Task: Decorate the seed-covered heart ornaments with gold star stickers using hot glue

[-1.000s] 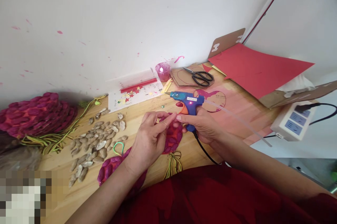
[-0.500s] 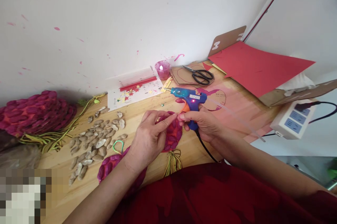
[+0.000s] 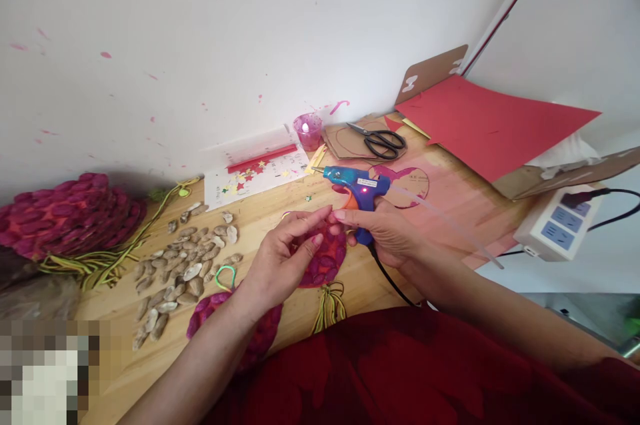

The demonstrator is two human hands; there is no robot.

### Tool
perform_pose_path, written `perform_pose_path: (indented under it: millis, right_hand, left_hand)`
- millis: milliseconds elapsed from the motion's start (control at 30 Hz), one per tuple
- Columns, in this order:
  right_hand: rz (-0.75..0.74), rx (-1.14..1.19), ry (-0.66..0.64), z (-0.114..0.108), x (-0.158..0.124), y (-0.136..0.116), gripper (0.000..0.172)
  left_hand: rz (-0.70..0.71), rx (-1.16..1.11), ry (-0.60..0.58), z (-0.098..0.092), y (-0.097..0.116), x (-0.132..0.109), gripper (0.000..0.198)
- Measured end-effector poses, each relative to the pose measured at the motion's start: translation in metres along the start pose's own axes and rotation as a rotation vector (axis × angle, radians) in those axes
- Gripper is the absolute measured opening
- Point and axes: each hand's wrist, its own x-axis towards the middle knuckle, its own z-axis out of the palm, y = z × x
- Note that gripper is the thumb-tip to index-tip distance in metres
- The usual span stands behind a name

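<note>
A blue hot glue gun (image 3: 360, 184) with an orange trigger and a lit red light is in my right hand (image 3: 387, 228), fingers wrapped round its handle. Its metal nozzle points left, and a clear glue stick (image 3: 457, 232) sticks out of its back. My left hand (image 3: 285, 248) is open, thumb apart from the outstretched fingers, its index fingertip at my right thumb. Below lies a purple disc (image 3: 323, 262) covered in painted shells, with a yellow-green tassel (image 3: 330, 305); my left hand hides part of it. A second purple piece (image 3: 213, 315) with a green loop lies under my left forearm.
Peanut shells (image 3: 185, 265) are scattered at left, beside stacked purple pieces (image 3: 75, 215). Paper stars (image 3: 245, 178) lie on a white sheet. Behind are a pink-stained cup (image 3: 307, 132) and scissors (image 3: 383, 142) on cardboard. Red paper (image 3: 495, 122) and a power strip (image 3: 560, 225) are at right.
My left thumb has come away from the left fingertips and moved down and left, spreading the hand. The glue gun has shifted very slightly left in my right hand.
</note>
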Motion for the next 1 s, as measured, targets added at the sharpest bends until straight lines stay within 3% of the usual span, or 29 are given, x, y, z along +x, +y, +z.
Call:
perform_pose_path:
  millis: [267,400,700,1000]
  right_hand:
    - [0.024,-0.004,-0.003,-0.0029,0.0006,0.0017,0.019]
    - [0.042,0.013,0.022,0.0004,-0.0001,-0.0018,0.024]
    - [0.009,-0.008,0.04,-0.0012,-0.0013,-0.0018,0.022]
    - [0.049,-0.042,0.041,0.0008,-0.0018,-0.0038,0.012]
  left_hand:
    - [0.18,0.253,0.046,-0.0009,-0.0046,-0.0017,0.042]
    - [0.274,0.382,0.066,-0.0002,-0.0069,-0.0023,0.046]
    - [0.273,0.369,0.068,0.0027,-0.006,-0.0021,0.048]
    - [0.412,0.614,0.083,0.0017,-0.0035,-0.0016,0.051]
